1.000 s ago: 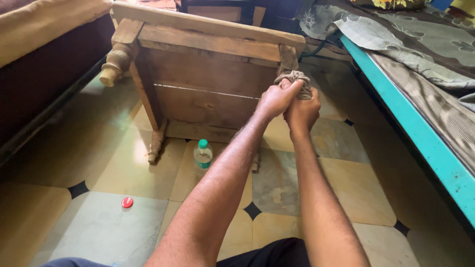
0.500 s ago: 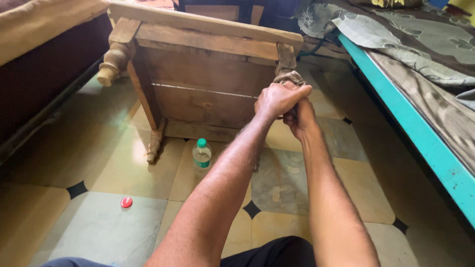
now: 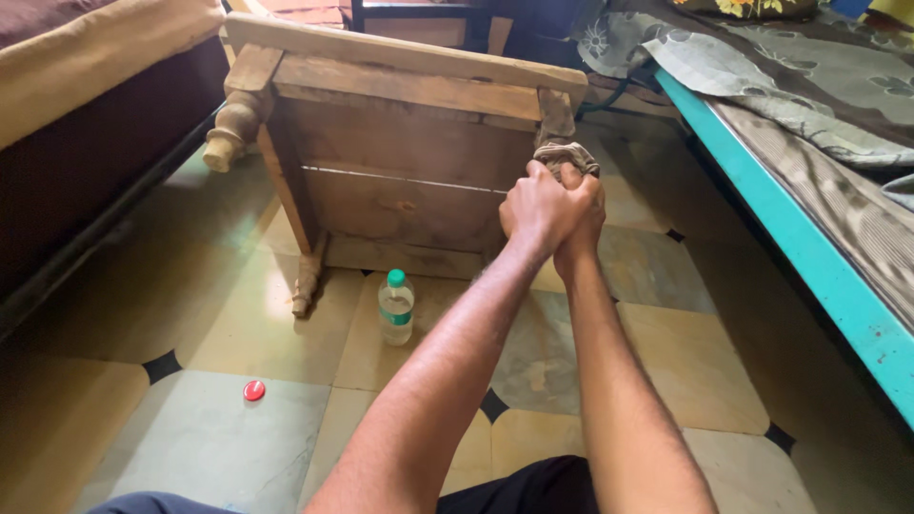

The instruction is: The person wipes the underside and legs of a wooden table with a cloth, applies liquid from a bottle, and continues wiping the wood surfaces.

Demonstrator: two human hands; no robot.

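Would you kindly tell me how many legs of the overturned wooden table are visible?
3: one turned leg upper left, one leg lying low by the bottle, one cloth-wrapped leg in both hands' grip. A fourth may be hidden behind the arms.

1 capped plastic bottle (image 3: 396,306) and 1 red cap (image 3: 253,390) on tiled floor (image 3: 219,428), turquoise-edged bed (image 3: 809,247) alongside.

single head cam, looking down and forward along the arms, close over the tipped-over wooden table (image 3: 400,162), tiled floor (image 3: 219,428) nearer than the table, no second view
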